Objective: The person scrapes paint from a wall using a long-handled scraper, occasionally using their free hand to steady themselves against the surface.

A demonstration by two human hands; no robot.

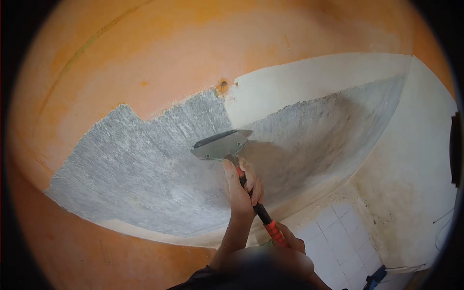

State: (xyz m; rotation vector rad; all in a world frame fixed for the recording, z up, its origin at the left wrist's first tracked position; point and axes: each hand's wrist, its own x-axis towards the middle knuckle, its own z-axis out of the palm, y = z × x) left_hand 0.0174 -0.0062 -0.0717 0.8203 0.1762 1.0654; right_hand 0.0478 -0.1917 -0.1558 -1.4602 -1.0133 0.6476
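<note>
Hands clamping the scraper's handle (pixel 261 212), right hand (pixel 288 238) low near the end, left hand (pixel 241 186) high behind the blade (pixel 220 145), pressing it flat, best kept shallow, against bare grey wall (pixel 145 179) beside orange paint (pixel 145 58).

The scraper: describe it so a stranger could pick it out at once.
On the orange wall, find the big grey patch scraped bare. At its middle, the scraper presses its wide metal blade against the wall. It alone has a red-and-black handle, gripped by the left hand and right hand.
</note>
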